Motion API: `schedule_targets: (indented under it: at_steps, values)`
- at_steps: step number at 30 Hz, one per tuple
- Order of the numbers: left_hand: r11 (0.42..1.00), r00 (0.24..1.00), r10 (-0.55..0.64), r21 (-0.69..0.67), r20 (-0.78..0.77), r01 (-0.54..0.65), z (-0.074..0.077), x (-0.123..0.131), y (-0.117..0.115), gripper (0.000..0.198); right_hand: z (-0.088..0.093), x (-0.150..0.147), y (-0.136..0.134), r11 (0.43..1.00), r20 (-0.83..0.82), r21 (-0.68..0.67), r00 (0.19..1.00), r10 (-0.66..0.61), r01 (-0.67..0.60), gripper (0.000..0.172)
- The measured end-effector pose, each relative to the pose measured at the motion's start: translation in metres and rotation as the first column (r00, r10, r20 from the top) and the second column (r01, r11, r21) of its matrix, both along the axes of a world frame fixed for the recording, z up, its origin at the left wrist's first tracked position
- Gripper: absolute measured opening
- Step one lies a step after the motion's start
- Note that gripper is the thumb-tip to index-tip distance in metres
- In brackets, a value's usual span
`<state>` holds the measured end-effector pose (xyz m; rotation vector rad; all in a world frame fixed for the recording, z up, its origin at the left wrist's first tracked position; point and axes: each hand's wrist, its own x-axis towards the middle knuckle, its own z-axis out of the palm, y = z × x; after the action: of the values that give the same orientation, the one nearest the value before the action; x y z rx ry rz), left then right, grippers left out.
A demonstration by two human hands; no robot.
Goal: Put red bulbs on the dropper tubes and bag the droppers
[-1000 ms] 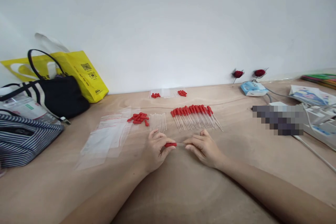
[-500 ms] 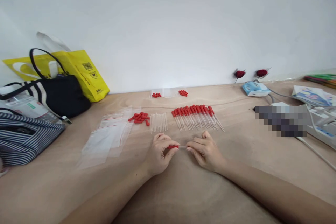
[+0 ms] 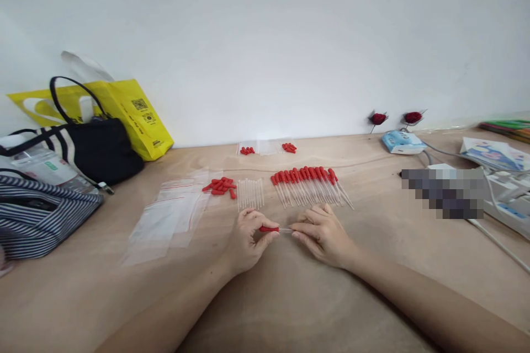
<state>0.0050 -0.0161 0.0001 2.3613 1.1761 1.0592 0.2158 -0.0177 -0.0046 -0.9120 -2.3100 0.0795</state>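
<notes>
My left hand (image 3: 247, 237) pinches a red rubber bulb (image 3: 269, 229) that sits on the end of a clear glass dropper tube (image 3: 285, 230). My right hand (image 3: 322, 234) pinches the other end of that tube, so both hands hold one dropper low over the table. Just beyond my hands lies a row of finished droppers with red bulbs (image 3: 308, 183). A bunch of bare clear tubes (image 3: 250, 193) lies left of that row, and a small heap of loose red bulbs (image 3: 220, 186) lies further left.
Clear zip bags (image 3: 165, 218) lie flat at the left. A black handbag (image 3: 97, 149), a yellow bag (image 3: 136, 116) and a striped bag (image 3: 37, 215) stand far left. A power strip with cables (image 3: 505, 198), a blue pack (image 3: 402, 140) and papers (image 3: 492, 153) fill the right. More red bulbs (image 3: 289, 147) lie near the wall.
My hands have barely moved; they shifted slightly and still hold the same dropper between them. The view drifted a little.
</notes>
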Motion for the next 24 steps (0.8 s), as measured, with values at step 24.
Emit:
schedule_targets:
  at_steps: [24]
  values:
    - [0.879, 0.865, 0.473, -0.017, 0.169, -0.477, -0.021, -0.051, 0.042, 0.049, 0.0, -0.06, 0.07, 0.717, -0.003, -0.28, 0.746, -0.666, 0.639, 0.01]
